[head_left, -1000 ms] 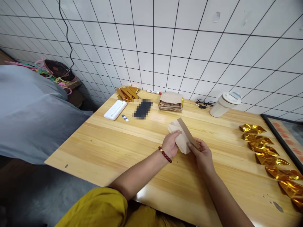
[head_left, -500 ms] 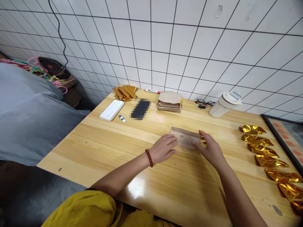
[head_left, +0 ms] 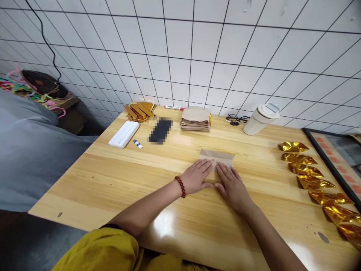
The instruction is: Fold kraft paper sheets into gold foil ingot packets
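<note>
A small brown paper bag lies flat on the wooden table. My left hand, with a red bead bracelet at the wrist, rests palm down on the bag's left part, fingers stretched out. My right hand lies flat on the bag's right part, fingers together and extended. Both hands press on the bag and cover its near half; neither hand grips it.
At the back stand a stack of brown paper bags, gold strips, a white power bank, a red marker, glasses and a white cup. Several gold foil pouches line the right side. A grey cloth lies left.
The bag, held up in both hands a second ago, has been laid flat on the table. Both hands have since slid onto it and now press it down.
</note>
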Available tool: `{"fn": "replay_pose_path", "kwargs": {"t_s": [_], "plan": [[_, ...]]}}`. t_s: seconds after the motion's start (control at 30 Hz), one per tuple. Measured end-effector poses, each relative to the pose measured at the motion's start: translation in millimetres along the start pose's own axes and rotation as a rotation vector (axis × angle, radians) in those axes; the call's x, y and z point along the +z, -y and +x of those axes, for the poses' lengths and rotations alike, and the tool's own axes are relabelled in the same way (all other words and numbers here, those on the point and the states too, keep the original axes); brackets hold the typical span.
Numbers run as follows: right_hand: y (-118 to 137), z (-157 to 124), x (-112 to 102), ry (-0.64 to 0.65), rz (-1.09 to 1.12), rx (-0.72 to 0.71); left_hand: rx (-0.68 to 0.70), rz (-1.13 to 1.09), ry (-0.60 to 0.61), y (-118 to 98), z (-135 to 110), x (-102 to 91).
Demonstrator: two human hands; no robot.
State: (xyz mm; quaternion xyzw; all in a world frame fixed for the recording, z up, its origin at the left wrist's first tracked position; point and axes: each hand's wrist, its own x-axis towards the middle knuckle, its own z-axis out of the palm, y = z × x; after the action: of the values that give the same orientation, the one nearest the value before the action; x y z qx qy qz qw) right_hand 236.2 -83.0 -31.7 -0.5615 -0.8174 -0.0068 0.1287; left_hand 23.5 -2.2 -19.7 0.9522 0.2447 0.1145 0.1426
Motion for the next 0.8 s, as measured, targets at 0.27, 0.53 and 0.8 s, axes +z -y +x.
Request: {"fn": "replay_pose_path", "kwargs": {"t_s": [0.27, 0.53, 0.8], "plan": [[-24.6, 1.8, -13.6, -0.121, 0.025, 0.084, -0.024, -0.142, -0.123, 14.1, -1.8, -11.0], [-46.4, 25.1, -8.1, -0.249, 0.289, 0.361, -0.135, -0.110, -0.338, 28.2, 20.4, -13.6], [-76.3, 30.4, -11.5, 0.000, 0.435, 0.490, -0.282, -0.088, -0.431, 45.4, 18.9, -17.8]]}}
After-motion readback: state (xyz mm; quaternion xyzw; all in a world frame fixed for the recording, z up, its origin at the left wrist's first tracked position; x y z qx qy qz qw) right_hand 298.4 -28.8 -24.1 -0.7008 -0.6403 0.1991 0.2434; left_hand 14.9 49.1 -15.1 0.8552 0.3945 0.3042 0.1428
